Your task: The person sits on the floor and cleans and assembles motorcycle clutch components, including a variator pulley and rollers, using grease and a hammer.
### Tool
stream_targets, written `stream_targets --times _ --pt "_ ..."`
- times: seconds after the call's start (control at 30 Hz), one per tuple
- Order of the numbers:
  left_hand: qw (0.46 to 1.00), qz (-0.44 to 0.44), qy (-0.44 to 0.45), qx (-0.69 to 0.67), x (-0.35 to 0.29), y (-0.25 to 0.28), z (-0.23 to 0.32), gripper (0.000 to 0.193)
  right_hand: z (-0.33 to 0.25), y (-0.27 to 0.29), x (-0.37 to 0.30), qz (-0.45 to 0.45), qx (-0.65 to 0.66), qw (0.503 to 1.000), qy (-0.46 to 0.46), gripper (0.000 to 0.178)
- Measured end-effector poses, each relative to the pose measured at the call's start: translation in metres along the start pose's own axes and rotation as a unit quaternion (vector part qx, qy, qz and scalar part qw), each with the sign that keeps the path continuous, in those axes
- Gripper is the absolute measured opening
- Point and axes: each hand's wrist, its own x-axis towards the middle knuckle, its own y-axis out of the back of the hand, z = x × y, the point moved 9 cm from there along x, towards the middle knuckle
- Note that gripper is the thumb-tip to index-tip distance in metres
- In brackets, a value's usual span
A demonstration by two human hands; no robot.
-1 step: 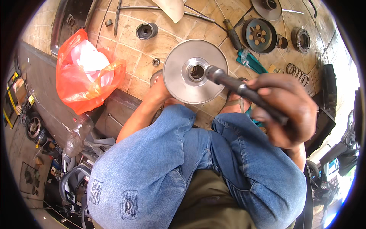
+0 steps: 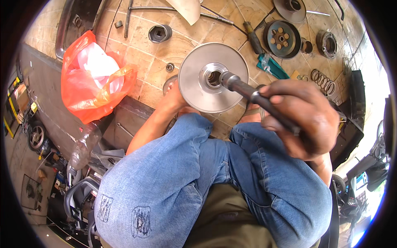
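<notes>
A round, shiny metal pulley disc (image 2: 192,78) is held up in front of my knees, face toward me, with a bored hub (image 2: 214,77) at its centre. My left hand (image 2: 174,98) grips its lower left edge from beneath; most of its fingers are hidden behind the disc. My right hand (image 2: 308,118) is closed around a dark rod-shaped tool with a socket-like tip (image 2: 248,91). The tip lies over the right rim of the hub hole; whether it touches the metal I cannot tell.
On the tiles are a large socket (image 2: 159,34), a small nut-like piece (image 2: 170,67), a screwdriver (image 2: 253,38), a drum (image 2: 282,39), a second disc (image 2: 290,9), a ring-shaped part (image 2: 326,44), a coil spring (image 2: 323,81) and a teal tube (image 2: 273,67). An orange plastic bag (image 2: 82,97) sits at left.
My right hand and the rod-shaped tool have shifted slightly left, bringing the tip closer to the hub hole. The disc has moved a touch to the right.
</notes>
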Motion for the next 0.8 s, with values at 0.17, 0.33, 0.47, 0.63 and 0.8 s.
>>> stream_targets --times 0.17,0.33,0.47,0.63,0.8 --pt "1.000 -0.014 -0.004 0.023 0.005 -0.008 0.010 0.051 0.004 -0.025 -0.001 -0.017 0.007 1.000 0.013 0.042" --pt "0.999 -0.018 -0.011 0.025 0.009 -0.013 0.014 0.051 0.015 -0.041 -0.005 -0.043 -0.015 0.999 -0.024 0.029" --pt "1.000 -0.018 -0.013 0.022 0.009 -0.018 0.018 0.051 0.031 -0.053 -0.013 -0.055 -0.001 0.997 -0.059 0.025" --pt "0.995 0.093 -0.025 0.037 0.007 -0.016 0.025 0.051 0.051 -0.049 -0.019 -0.051 -0.001 0.990 -0.132 0.022" --pt "0.995 0.091 -0.022 0.040 0.016 -0.003 0.050 0.048 0.134 -0.042 -0.058 0.106 0.308 0.854 -0.405 0.019"
